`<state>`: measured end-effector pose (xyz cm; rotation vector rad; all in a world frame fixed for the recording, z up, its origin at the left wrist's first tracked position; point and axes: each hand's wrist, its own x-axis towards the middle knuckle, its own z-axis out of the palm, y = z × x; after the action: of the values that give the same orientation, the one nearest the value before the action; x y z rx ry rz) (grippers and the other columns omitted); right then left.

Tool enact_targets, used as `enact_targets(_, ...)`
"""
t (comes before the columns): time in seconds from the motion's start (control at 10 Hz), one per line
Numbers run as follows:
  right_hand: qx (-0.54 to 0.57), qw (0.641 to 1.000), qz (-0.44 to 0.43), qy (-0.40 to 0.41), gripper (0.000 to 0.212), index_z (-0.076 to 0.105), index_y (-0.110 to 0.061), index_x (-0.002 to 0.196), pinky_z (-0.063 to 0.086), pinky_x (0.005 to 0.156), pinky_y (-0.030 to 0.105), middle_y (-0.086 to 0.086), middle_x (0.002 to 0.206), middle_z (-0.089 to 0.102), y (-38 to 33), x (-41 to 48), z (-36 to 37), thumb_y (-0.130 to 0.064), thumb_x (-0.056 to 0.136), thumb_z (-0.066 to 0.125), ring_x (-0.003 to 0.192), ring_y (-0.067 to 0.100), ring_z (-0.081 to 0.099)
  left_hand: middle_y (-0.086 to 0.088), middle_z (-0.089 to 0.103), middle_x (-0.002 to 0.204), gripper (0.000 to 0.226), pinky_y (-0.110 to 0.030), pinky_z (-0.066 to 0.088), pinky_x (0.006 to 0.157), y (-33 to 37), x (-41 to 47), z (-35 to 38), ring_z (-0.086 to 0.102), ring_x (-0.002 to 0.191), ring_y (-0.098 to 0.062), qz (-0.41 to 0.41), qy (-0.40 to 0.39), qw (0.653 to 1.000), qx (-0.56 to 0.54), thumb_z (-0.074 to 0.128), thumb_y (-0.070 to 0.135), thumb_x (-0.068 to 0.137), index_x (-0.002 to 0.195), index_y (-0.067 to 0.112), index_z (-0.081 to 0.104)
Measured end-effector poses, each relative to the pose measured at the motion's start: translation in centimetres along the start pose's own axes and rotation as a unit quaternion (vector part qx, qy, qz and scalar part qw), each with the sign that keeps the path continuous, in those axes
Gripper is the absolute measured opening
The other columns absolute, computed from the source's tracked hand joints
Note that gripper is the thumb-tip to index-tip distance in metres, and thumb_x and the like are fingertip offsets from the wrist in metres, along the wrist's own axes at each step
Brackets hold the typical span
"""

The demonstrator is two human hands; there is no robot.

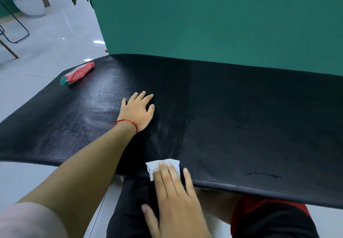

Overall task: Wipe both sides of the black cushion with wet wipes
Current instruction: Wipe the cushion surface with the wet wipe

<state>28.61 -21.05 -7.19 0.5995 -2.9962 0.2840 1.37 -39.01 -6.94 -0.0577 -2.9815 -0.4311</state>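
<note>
1. Nearest, the right hand (174, 197) is pressing a white wet wipe (163, 167) flat at the near edge of the black cushion (241, 117), fingers extended and together; the wipe may be bunching or slipping off that edge.
2. Farther, the left hand (138, 110) is bracing the cushion, palm down, fingers splayed.
3. Beyond, the wipes pack (77, 74) is lying on the far left corner.

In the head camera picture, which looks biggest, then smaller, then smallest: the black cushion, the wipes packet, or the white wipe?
1. black cushion
2. wipes packet and white wipe: look alike; hand hides part of the wipe, which is nearer, so unranked.
</note>
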Motion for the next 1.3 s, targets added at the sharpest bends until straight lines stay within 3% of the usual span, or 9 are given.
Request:
enact_targets(0.2,0.021,1.0,0.004,-0.001,0.09,0.038,-0.013,0.164,0.016,0.122,0.056,0.004,0.175,0.025,1.3,1.4,-0.1,-0.073,0.097,0.044,0.162,0.021,0.019,0.009,0.03,0.169,0.053,-0.057,0.012,0.127,-0.2,0.1,0.2,0.019,0.158,-0.018,0.003,0.005,1.0,0.001,0.034,0.052,0.105,0.157,0.043,0.038)
enact_targets(0.3,0.038,0.999,0.013,-0.02,0.09,0.034,-0.012,0.165,0.006,0.125,0.053,0.003,0.175,0.023,1.8,3.3,-0.9,-0.075,0.101,0.033,0.163,0.018,0.011,0.01,0.03,0.169,0.053,-0.057,0.013,0.127,-0.2,0.2,0.2,0.019,0.158,-0.018,0.002,0.004,1.0,0.004,0.034,0.052,0.105,0.157,0.043,0.037)
enact_targets(0.4,0.052,0.995,0.016,-0.079,0.093,0.005,-0.016,0.17,-0.013,0.127,0.052,-0.002,0.178,-0.006,2.5,5.4,-2.3,-0.076,0.102,0.019,0.161,0.01,-0.018,0.01,0.03,0.169,0.053,-0.057,0.012,0.127,-0.2,0.2,0.2,0.019,0.158,-0.018,0.003,0.005,1.0,0.002,0.034,0.051,0.105,0.157,0.043,0.038)
enact_targets(0.5,0.043,0.994,0.023,-0.102,0.092,-0.008,-0.018,0.169,-0.016,0.128,0.053,-0.004,0.176,-0.019,3.2,7.2,-2.9,-0.076,0.101,0.014,0.158,0.008,-0.027,0.009,0.031,0.169,0.053,-0.057,0.012,0.127,-0.2,0.1,0.2,0.019,0.158,-0.018,0.003,0.007,1.0,-0.001,0.035,0.051,0.105,0.157,0.042,0.038)
enact_targets(1.3,0.032,0.979,0.095,-0.177,0.09,-0.01,-0.021,0.169,-0.016,0.128,0.055,-0.008,0.175,-0.02,10.6,20.7,-3.1,-0.076,0.101,0.011,0.159,0.008,-0.023,0.01,0.028,0.17,0.055,-0.056,0.009,0.128,0.0,0.1,0.2,0.016,0.159,-0.016,0.003,0.007,1.0,-0.01,0.035,0.051,0.104,0.158,0.042,0.037)
